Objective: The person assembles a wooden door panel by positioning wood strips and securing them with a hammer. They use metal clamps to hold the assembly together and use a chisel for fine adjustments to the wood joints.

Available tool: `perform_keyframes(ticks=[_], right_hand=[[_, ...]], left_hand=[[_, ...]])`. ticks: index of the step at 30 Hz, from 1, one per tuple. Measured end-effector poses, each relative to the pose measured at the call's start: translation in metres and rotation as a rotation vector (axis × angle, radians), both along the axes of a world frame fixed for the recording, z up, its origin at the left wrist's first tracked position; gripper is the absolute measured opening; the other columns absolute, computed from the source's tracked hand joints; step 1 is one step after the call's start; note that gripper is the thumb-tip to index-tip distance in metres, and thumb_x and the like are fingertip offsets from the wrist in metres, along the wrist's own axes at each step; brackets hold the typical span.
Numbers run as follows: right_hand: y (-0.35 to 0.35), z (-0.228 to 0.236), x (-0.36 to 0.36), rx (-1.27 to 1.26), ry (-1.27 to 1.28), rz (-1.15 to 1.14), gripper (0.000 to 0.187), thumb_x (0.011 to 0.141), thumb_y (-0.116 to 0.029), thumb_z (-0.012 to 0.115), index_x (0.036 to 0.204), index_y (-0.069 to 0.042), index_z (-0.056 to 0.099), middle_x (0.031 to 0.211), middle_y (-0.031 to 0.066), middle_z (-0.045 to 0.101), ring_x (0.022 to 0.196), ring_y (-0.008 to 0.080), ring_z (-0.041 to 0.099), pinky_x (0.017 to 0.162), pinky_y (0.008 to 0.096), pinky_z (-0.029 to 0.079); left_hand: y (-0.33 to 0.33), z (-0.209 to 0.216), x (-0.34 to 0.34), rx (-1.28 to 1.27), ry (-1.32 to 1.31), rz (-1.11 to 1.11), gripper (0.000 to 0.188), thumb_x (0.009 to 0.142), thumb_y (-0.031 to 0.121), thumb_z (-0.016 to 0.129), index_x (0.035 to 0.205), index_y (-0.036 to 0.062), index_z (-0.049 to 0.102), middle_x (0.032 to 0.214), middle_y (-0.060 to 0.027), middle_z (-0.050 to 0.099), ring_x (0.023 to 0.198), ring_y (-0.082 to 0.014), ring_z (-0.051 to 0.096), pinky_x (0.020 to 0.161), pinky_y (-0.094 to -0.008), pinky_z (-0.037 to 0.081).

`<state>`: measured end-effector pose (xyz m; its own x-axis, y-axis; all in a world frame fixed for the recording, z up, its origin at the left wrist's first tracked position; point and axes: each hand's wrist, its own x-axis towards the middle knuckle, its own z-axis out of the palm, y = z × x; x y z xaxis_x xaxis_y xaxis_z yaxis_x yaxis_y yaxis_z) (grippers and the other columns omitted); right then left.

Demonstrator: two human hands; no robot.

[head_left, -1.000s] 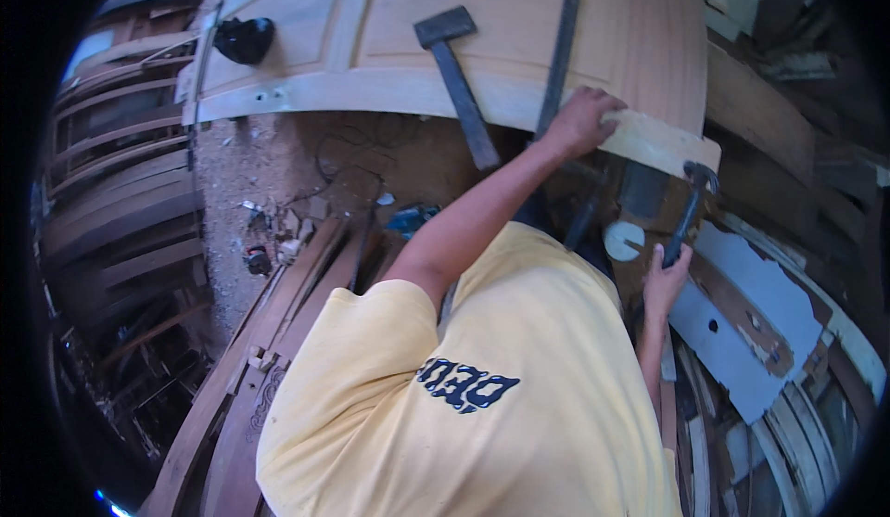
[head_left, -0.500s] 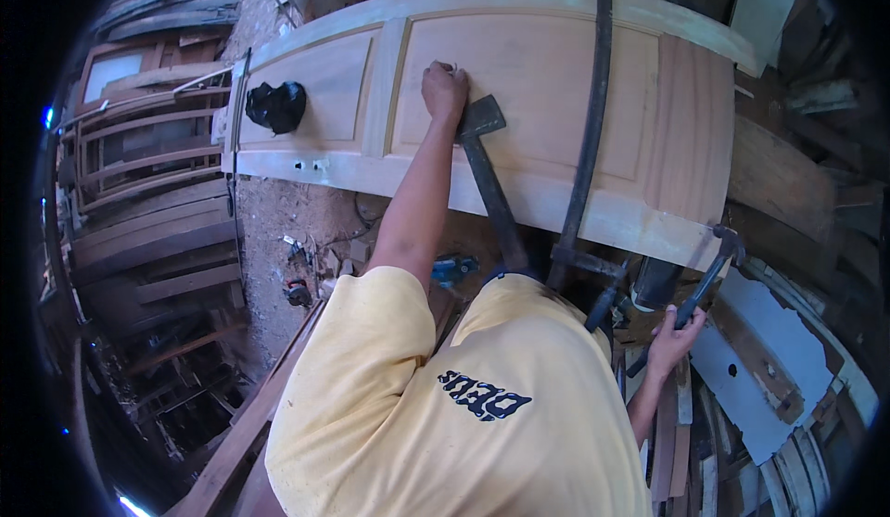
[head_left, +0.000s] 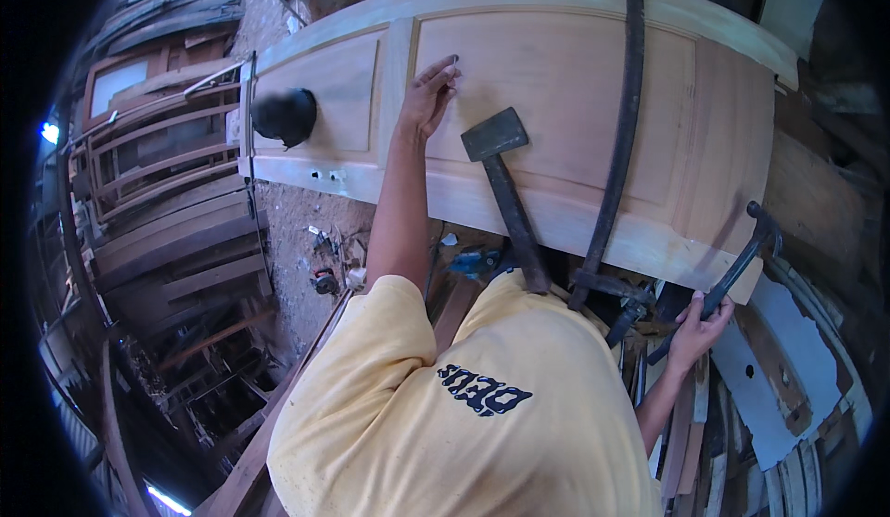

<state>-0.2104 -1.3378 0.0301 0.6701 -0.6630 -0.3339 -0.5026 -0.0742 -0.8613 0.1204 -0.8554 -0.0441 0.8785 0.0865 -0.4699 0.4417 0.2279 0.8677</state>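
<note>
A pale wooden panelled door (head_left: 519,81) lies flat in front of me. Over its middle panel is my left hand (head_left: 431,98), thumb and forefinger pinched together on something small and pale that I cannot make out. My right hand (head_left: 700,330) grips the dark handle of a claw hammer (head_left: 739,262), its head raised by the door's near right corner. To the right of my left hand rests a mallet (head_left: 497,135) with a block head, its handle pointing toward me. A long dark bar clamp (head_left: 627,100) spans the door's width.
A black plastic bag (head_left: 285,116) sits on the door's left panel. Below the near edge, a blue power tool (head_left: 475,262) and small scraps lie on the floor. Wooden frames (head_left: 158,146) and boards are stacked at left; a white sheet (head_left: 769,369) and more boards lie at right.
My left hand has shifted left along the panel, and its fingers have stretched out from a tighter curl. More of the mallet head shows now. The whole view has shifted slightly.
</note>
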Motion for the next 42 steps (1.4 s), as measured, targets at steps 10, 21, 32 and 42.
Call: perform_keyframes(ticks=[10, 21, 32, 42], right_hand=[[0.012, -0.004, 0.019, -0.007, 0.007, 0.073, 0.026, 0.105, -0.006, 0.064, 0.127, -0.001, 0.051, 0.084, 0.0029, 0.057, 0.057, 0.0058, 0.047, 0.05, 0.0238, 0.037], [0.022, -0.006, 0.024, 0.016, -0.009, 0.012, 0.026, 0.104, -0.004, 0.064, 0.127, -0.003, 0.051, 0.082, 0.0011, 0.058, 0.057, 0.0061, 0.049, 0.05, 0.0232, 0.039], [0.038, 0.003, 0.047, 0.037, -0.001, -0.018, 0.028, 0.102, -0.002, 0.066, 0.125, -0.004, 0.051, 0.083, 0.0006, 0.056, 0.056, 0.0052, 0.049, 0.049, 0.0224, 0.041], [0.037, -0.004, 0.056, 0.072, 0.062, 0.079, 0.027, 0.104, -0.004, 0.064, 0.128, -0.003, 0.052, 0.085, 0.0025, 0.058, 0.057, 0.0066, 0.049, 0.05, 0.0238, 0.039]], left_hand=[[0.016, -0.01, -0.005, 0.514, 0.053, -0.035, 0.022, 0.097, 0.015, 0.077, 0.113, 0.0008, 0.072, 0.096, -0.0044, 0.077, 0.084, -0.0112, 0.067, 0.075, -0.0264, 0.054], [-0.021, -0.002, 0.002, 0.419, -0.059, 0.016, 0.025, 0.097, 0.014, 0.075, 0.118, 0.0002, 0.073, 0.092, -0.0051, 0.075, 0.077, -0.0106, 0.065, 0.066, -0.026, 0.05], [-0.273, 0.008, 0.114, 0.304, -0.502, -0.53, 0.019, 0.102, 0.02, 0.071, 0.114, 0.0047, 0.072, 0.103, -0.0052, 0.077, 0.101, -0.0139, 0.069, 0.095, -0.0294, 0.052], [-0.171, -0.019, 0.064, 1.078, -0.601, -0.324, 0.013, 0.087, 0.018, 0.077, 0.093, 0.0069, 0.076, 0.079, -0.0119, 0.075, 0.07, -0.0282, 0.069, 0.08, -0.0413, 0.053]])
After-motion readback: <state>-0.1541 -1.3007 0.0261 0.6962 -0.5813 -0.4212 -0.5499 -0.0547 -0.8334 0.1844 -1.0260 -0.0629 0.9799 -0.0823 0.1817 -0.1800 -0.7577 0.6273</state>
